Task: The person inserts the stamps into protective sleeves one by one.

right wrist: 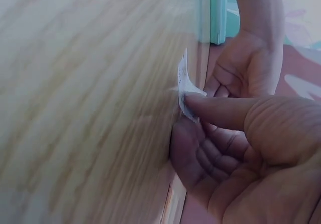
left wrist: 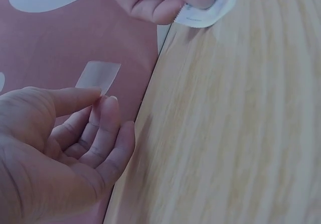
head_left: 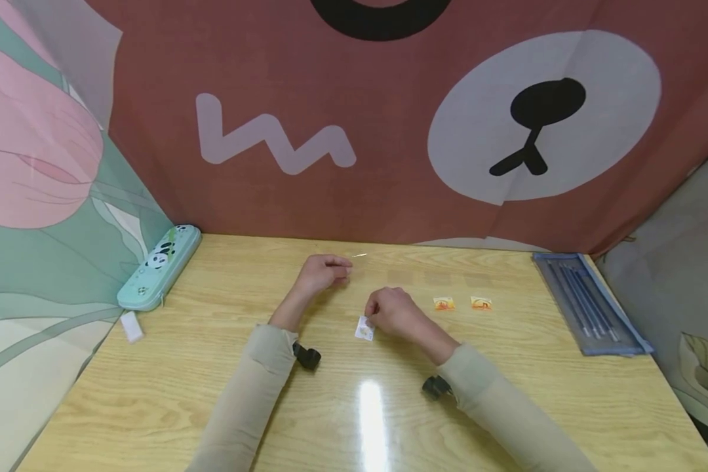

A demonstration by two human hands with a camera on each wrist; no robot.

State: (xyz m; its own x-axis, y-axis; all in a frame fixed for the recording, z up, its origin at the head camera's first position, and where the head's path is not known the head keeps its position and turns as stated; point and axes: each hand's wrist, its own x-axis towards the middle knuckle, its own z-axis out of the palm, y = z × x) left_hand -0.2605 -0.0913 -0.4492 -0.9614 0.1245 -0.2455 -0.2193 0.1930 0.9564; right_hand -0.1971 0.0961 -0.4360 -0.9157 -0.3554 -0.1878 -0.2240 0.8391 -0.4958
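Observation:
Between thumb and forefinger, my left hand [head_left: 326, 272] pinches a small clear piece of film [left wrist: 102, 75] by one corner. In the head view that film shows as a thin glint above the table. My right hand [head_left: 394, 311] holds a small white packet [head_left: 364, 329] between thumb and fingers, just over the table. The packet has a zigzag edge and faint print, and it looks bent in the right wrist view; the fingers hide part of it. Two small orange-and-yellow packets [head_left: 444, 303] lie on the table to the right of the right hand.
Faint see-through rectangles [head_left: 438, 278] lie in a row behind the orange packets. A mint panda pencil case [head_left: 162, 267] and a white eraser-like block [head_left: 132, 326] are at the left. A blue-edged clear pouch of pens [head_left: 590, 305] lies right. Printed cloth hangs behind the wooden table [head_left: 177, 406].

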